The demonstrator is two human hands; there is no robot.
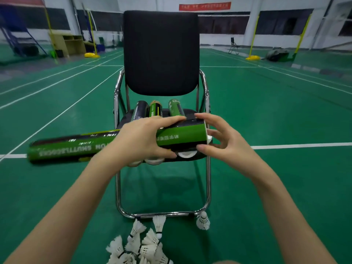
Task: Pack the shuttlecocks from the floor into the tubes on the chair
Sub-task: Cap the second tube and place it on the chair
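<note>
Crowding chair point(161, 54) seat: three tubes point(155, 109).

Badminton hall background
Yellow net posts point(253, 35), a wooden cabinet point(67, 43), a red banner point(204, 6), a folding chair point(233, 46).

Two bare forearms showing, no sleeves

Left hand point(142, 139) and right hand point(223, 141) are wearing no gloves, rings or watches.
</note>
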